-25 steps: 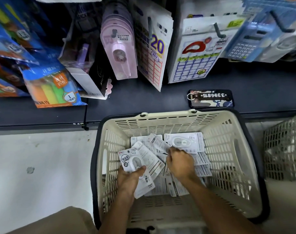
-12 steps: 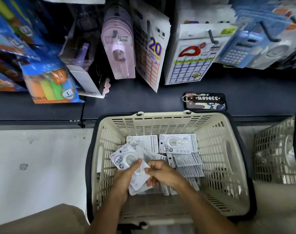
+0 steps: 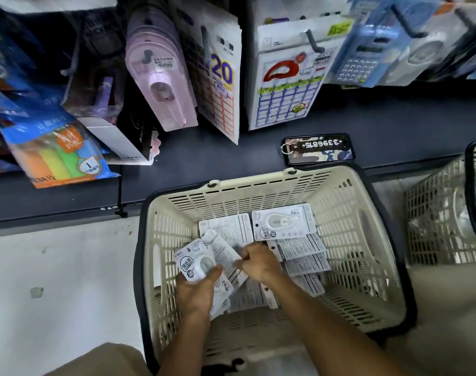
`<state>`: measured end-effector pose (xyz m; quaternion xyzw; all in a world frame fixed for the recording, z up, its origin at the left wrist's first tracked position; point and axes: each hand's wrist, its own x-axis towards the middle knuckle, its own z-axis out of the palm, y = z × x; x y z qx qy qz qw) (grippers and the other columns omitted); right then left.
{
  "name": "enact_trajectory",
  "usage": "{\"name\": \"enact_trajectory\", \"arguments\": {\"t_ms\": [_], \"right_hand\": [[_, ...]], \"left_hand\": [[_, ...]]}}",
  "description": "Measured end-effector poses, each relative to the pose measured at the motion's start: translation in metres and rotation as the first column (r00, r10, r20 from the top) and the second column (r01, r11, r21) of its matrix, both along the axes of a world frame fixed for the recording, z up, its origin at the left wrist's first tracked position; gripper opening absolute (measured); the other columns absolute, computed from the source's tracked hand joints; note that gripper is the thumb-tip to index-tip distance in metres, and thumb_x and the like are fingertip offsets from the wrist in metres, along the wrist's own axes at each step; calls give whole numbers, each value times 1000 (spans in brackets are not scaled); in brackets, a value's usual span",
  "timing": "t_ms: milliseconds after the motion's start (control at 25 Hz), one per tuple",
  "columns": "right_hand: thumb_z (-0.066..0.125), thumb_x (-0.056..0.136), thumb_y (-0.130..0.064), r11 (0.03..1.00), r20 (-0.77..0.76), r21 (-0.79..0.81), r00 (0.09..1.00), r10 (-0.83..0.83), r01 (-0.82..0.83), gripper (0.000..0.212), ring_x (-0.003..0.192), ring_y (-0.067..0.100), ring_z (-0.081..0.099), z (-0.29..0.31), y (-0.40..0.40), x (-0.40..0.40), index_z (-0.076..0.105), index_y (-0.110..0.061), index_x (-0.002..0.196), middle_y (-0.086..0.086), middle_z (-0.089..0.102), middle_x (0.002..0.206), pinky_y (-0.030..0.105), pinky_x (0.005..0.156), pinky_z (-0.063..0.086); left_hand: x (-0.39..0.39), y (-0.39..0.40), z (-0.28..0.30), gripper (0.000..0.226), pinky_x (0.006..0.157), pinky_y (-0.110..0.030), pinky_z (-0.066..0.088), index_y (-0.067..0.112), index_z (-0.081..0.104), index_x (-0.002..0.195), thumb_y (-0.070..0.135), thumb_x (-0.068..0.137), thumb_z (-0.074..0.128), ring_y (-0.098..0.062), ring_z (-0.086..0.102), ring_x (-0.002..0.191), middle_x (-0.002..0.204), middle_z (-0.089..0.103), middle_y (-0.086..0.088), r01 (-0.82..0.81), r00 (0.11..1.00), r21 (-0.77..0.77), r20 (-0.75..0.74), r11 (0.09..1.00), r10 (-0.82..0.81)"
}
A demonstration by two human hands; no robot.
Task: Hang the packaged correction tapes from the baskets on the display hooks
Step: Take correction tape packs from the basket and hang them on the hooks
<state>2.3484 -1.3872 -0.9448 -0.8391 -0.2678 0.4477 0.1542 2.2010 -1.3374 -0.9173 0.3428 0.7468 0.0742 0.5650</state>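
Several white carded correction tapes in basket | left hand grips a fan | right hand pinches one.

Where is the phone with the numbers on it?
In the head view, the phone lies flat on the dark shelf ledge, just behind the far rim of the cream basket, toward its right side and below the hanging calendar-style pack.
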Motion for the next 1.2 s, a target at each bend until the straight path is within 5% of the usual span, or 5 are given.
{"name": "enact_trajectory", "arguments": {"t_ms": [240,520,720,880,1200], "right_hand": [[68,86,-7,907,170,411,985,22,-91,28,115,10,60,39,-34,-7,45,-18,72,2,62,131,2,77,38],[62,94,-12,913,-462,294,878,-123,282,18,103,8,68,54,-36,-37,71,-23,82,-17,64,133,20,75,54],[45,88,17,594,-824,-6,333,-459,805,37,113,21,69,43,-45,-15,67,-4,108,4,73,120,34,98,53],[69,88,1,658,-553,64,576,-602,750,23,95,18,70,34,-36,0,67,-12,107,2,73,107,19,68,55],[64,87,-57,755,-622,-4,589,-516,656,76,134,24,53,45,-29,-4,33,-31,151,2,47,154,45,106,47]], "left_hand": [[20,3,4,65,89,-52,59,13,51,129,19,77,89,-34,69,99,119,69,-14,34,990,-23,141,999,-31],[15,-1,4,106,104,-57,50,15,57,140,86,63,69,-38,61,123,135,63,-17,177,943,-137,307,975,-128],[11,11,-3,60,91,-37,50,15,74,110,43,61,93,-17,68,92,91,76,1,223,955,-63,213,973,-205],[15,13,-3,51,81,-44,59,13,77,102,26,57,96,-30,77,93,90,82,-4,225,939,-86,283,971,-193],[32,16,11,113,119,-56,34,21,58,141,66,45,95,-28,53,138,143,64,-6,521,779,-98,461,848,-425]]}}
